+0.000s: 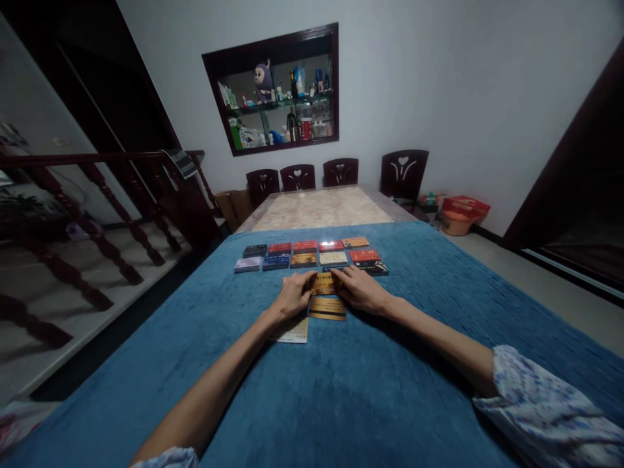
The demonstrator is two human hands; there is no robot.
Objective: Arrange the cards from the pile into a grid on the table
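Between my two hands is a gold card (324, 284), gripped at its left edge by my left hand (293, 294) and at its right edge by my right hand (361, 290). Just in front of me, below it, a second gold card with a dark stripe (327, 308) lies on the blue cloth (370, 383). A pale card (292, 331) lies partly under my left wrist. Beyond my hands, stacks of cards sit in two rows, among them a gold stack (303, 260), a cream stack (333, 259) and a black stack (371, 268) near my right fingers.
The cloth covers the near part of a long table with a stone-patterned top (322, 207). Several dark chairs (403, 174) stand around its far end. A wooden railing (97, 195) runs along the left, and an orange bucket (456, 223) stands at the right.
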